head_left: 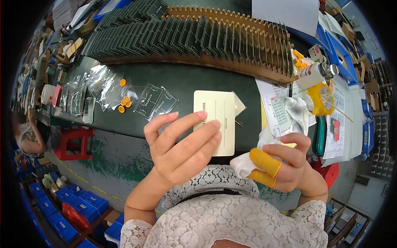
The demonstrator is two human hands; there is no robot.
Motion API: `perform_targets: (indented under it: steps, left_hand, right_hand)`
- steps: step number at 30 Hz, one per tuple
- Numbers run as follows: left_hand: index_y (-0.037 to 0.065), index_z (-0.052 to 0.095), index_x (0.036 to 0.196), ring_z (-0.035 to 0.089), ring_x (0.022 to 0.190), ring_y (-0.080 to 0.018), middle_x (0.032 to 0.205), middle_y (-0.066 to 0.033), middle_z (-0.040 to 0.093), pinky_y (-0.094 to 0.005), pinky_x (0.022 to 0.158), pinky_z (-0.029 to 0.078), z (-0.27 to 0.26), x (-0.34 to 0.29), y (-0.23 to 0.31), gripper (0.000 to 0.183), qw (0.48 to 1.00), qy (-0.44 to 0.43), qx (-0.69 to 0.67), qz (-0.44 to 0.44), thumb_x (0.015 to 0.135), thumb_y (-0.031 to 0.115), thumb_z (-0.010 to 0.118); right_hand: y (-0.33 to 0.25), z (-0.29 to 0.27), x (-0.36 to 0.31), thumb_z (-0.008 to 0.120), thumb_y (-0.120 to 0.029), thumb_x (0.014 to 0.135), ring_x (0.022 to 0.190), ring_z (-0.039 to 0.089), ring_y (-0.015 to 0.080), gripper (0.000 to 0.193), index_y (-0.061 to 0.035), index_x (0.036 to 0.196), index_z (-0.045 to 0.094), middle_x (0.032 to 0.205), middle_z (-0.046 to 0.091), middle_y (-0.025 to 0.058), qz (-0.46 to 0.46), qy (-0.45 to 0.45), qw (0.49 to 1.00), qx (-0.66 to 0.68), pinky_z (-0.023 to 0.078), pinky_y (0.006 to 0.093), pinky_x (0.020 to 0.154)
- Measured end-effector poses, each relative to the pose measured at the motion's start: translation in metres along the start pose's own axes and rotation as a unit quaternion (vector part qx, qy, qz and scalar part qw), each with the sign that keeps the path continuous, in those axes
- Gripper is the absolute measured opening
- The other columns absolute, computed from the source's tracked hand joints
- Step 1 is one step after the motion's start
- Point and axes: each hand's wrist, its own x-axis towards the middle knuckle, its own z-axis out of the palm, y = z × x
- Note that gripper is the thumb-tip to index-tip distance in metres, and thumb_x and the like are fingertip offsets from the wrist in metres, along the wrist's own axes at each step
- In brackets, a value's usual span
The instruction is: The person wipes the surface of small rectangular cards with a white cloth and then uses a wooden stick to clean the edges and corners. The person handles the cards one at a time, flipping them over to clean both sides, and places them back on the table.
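Note:
A cream card [223,111] with rounded corners and printed lines stands out in front of me at the table's near side. My left hand [182,151] has its fingertips on the left part of this card, gripping it; the thumb's exact place is hard to make out. Behind the card's right edge shows the corner of another pale piece [238,105]. My right hand [285,163] is closed around a crumpled white cloth [244,164], to the right of the card. Yellow finger covers [264,163] sit on two of its fingers.
A long notched cardboard rack [248,68] holds many dark green panels [165,37] upright at the back. Left lie orange discs [125,100], clear plastic bags [105,87] and a printed clear sheet [155,100]. Right are papers [269,99], a white bottle [312,74] and a yellow roll [320,99].

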Motion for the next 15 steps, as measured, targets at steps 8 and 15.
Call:
perform_targets:
  steps: [8, 15]
  left_hand:
    - [0.016, 0.066, 0.086, 0.064, 0.098, -0.0194, 0.100, 0.0029, 0.070, -0.0386, 0.095, 0.040, 0.002, -0.001, -0.004, 0.017, 1.000, 0.018, 0.000, -0.004, 0.076, 0.003, 0.068]
    - [0.014, 0.065, 0.088, 0.065, 0.096, -0.0195, 0.099, 0.0010, 0.070, -0.0389, 0.094, 0.041, 0.002, -0.002, -0.004, 0.018, 1.000, 0.010, -0.018, -0.007, 0.076, 0.001, 0.068]
  right_hand:
    - [0.008, 0.002, -0.007, 0.080, -0.011, 0.063, 0.084, 0.055, 0.0211, 0.032, -0.0150, 0.092, 0.068, 0.094, 0.061, 0.0007, 0.149, 0.034, 0.982, 0.112, 0.039, 0.0348, 0.071]
    - [0.020, 0.002, -0.014, 0.070, -0.002, 0.079, 0.079, 0.055, 0.0251, 0.021, -0.0022, 0.098, 0.063, 0.089, 0.061, 0.0097, 0.359, -0.034, 0.895, 0.262, 0.043, 0.0335, 0.070]
